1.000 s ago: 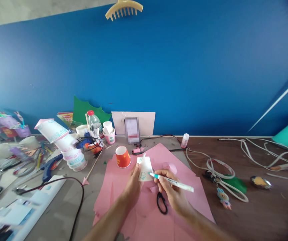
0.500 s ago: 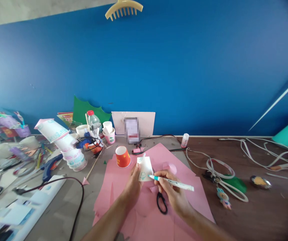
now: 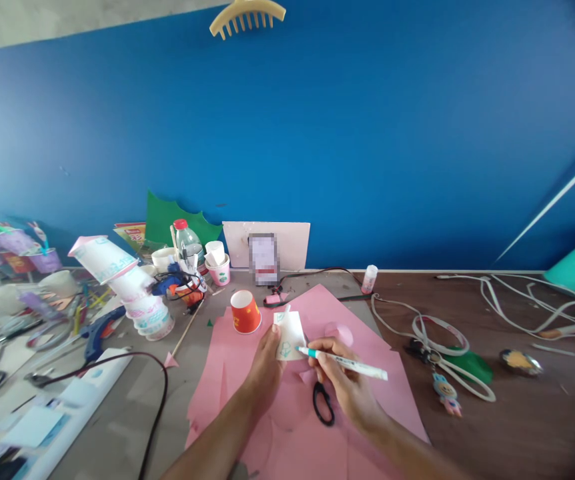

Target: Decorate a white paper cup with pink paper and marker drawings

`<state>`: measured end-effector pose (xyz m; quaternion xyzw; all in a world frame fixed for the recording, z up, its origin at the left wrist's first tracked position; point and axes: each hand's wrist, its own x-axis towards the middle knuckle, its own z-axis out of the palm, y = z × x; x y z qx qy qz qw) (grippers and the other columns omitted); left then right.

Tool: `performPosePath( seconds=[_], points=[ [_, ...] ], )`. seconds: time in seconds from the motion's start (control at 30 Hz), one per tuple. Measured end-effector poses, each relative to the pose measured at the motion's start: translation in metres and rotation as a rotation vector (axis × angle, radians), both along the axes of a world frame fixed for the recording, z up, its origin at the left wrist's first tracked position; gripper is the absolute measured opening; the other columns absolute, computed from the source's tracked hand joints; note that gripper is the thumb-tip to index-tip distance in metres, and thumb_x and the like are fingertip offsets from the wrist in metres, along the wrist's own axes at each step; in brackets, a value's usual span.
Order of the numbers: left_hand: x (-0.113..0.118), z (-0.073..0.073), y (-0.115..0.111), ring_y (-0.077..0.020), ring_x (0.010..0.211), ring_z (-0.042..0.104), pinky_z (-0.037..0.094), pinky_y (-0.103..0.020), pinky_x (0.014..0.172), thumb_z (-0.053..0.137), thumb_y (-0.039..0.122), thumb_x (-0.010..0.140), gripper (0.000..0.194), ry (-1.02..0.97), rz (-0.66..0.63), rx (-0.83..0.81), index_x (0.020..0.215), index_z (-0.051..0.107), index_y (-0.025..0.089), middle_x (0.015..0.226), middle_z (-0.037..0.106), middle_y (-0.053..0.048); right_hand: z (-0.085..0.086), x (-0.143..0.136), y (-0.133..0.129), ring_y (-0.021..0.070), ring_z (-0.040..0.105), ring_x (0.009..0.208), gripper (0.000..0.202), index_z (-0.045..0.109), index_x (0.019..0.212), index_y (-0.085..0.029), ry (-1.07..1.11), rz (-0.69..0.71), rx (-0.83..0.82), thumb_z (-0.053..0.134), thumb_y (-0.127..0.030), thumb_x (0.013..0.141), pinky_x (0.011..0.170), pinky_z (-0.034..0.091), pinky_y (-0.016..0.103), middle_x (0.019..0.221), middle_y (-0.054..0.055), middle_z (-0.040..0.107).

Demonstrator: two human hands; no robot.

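Note:
A small white piece of card (image 3: 291, 331) with teal line drawing on it is held at its left edge by my left hand (image 3: 266, 357), thumb on top. My right hand (image 3: 340, 373) grips a white marker (image 3: 360, 367) with a teal tip end, which points at the card's lower part. Whether the tip touches the card I cannot tell. Beneath both hands lie pink paper sheets (image 3: 247, 427). Black-handled scissors (image 3: 323, 405) rest on them beside my right hand, blades mostly hidden. A red paper cup (image 3: 245, 313) stands just beyond my left hand.
Stacked paper cups (image 3: 135, 287) lean at the left, near a blue glue gun (image 3: 101, 333) and a dark cable (image 3: 165, 380). A bottle with a red cap (image 3: 187, 243) stands at the back. To the right are a glue stick (image 3: 369, 280), white cords (image 3: 440, 333) and a keychain figure (image 3: 446, 395).
Almost nothing differs. The marker's tip has shifted very slightly over the card, while my left hand and the card stay in place.

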<state>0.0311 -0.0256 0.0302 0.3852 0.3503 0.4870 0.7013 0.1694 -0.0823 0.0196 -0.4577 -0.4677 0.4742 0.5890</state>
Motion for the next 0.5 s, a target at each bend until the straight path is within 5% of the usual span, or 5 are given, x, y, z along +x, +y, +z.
performPosePath(
  seconds=[0.5],
  points=[
    [0.0017, 0.0031, -0.0013, -0.0119, 0.056, 0.040, 0.034, -0.026, 0.057, 0.063, 0.059, 0.080, 0.042, 0.000, 0.006, 0.028, 0.074, 0.056, 0.017, 0.060, 0.049, 0.003, 0.0072, -0.0018, -0.0004, 0.0124, 0.052, 0.057, 0.038, 0.064, 0.091, -0.020, -0.032, 0.023, -0.011, 0.057, -0.057, 0.087, 0.054, 0.042, 0.026, 0.072, 0.002, 0.061]
  ],
)
